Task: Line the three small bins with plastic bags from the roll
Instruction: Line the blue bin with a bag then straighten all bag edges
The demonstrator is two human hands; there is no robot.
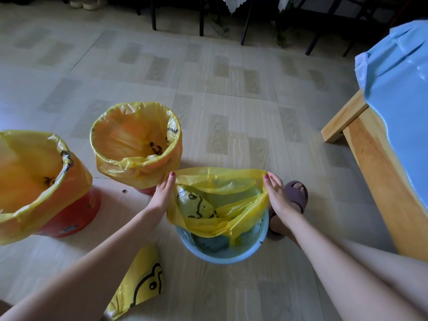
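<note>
Your left hand (163, 193) pinches the left edge of the yellow bag (217, 200), and your right hand (276, 193) pinches its right edge, so the mouth is stretched wide between them. You hold the bag's mouth above the pale blue bin (222, 253), which stands on the floor (231, 89) close to you, and the lower part of the bag hangs down inside it. A black cartoon print shows through the plastic on the bag's left side. Two red bins stand on the floor to the left, each with a yellow bag folded over its rim: the middle bin (146, 189) sits just beyond your left hand, and the left bin (74, 216) is at the left edge of view. A flat folded yellow bag piece (141, 281) with a duck print lies on the floor beside your left forearm. Your slippered foot (296, 195) rests just behind your right hand, and a wooden bed frame (375, 172) with a blue sheet (403, 93) stands at the right.
</note>
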